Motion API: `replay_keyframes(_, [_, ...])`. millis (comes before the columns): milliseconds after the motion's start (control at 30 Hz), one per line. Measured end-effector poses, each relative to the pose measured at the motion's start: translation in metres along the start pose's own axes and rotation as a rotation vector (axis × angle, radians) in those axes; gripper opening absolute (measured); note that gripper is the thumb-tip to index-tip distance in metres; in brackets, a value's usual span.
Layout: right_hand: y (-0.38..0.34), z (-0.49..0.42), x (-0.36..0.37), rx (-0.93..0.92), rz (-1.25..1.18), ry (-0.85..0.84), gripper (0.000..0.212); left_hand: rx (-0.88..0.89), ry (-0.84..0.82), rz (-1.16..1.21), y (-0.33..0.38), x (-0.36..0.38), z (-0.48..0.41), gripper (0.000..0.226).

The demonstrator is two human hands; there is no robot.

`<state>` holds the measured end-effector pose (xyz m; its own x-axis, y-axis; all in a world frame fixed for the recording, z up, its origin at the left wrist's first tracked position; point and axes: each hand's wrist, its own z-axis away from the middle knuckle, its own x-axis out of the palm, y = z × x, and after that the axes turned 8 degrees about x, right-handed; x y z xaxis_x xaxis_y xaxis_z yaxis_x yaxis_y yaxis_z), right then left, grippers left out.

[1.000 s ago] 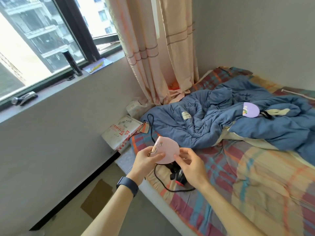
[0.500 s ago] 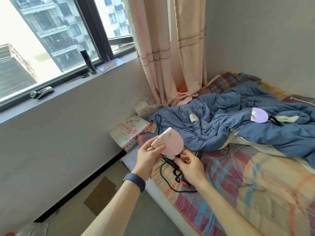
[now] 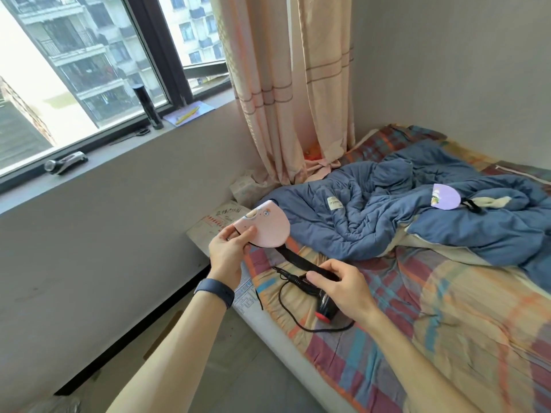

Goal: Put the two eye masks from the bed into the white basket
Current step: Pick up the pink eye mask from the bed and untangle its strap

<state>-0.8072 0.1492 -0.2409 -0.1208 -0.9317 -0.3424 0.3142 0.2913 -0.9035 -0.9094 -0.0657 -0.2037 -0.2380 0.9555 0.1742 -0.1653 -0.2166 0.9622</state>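
The left hand (image 3: 228, 248) pinches the pink eye mask (image 3: 265, 231); the right hand (image 3: 343, 289) grips its black strap (image 3: 301, 262). Gather the strap clear of the cord (image 3: 286, 305) near the bed's (image 3: 447, 338) edge before lifting.

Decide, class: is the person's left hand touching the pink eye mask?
Touching. The head view shows the left hand pinching the pink eye mask at its near edge, thumb pressed on top, no gap between them.

Matt cloth pink eye mask (image 3: 269, 231), quilted duvet (image 3: 387, 216)
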Motion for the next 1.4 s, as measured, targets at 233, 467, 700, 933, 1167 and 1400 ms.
replay_keyframes(233, [-0.019,0.011,-0.002,0.076,-1.032,-0.232,0.027,0.013,0.021,0.088,0.007,-0.007,-0.012,0.027])
replay_keyframes(467, [-0.039,-0.019,0.009,0.403,-1.721,-0.188,0.043,0.037,-0.186,0.118,0.008,0.005,0.000,0.030])
replay_keyframes(700, [-0.048,-0.046,0.014,0.345,-1.494,-0.170,0.042,0.255,-0.424,-0.238,0.027,0.020,0.003,0.035])
replay_keyframes(933, [-0.064,-0.048,-0.016,0.135,-0.981,-0.216,0.038,0.353,-0.532,-0.494,0.042,0.033,0.004,0.045])
replay_keyframes(1167, [-0.070,-0.051,-0.043,-0.134,-0.148,-0.067,0.067,0.564,-0.567,-0.796,0.053,0.056,0.019,0.035])
replay_keyframes(1400, [-0.049,-0.028,-0.053,-0.074,-0.425,-0.339,0.054,0.395,-0.550,-0.727,0.051,0.083,0.040,0.023])
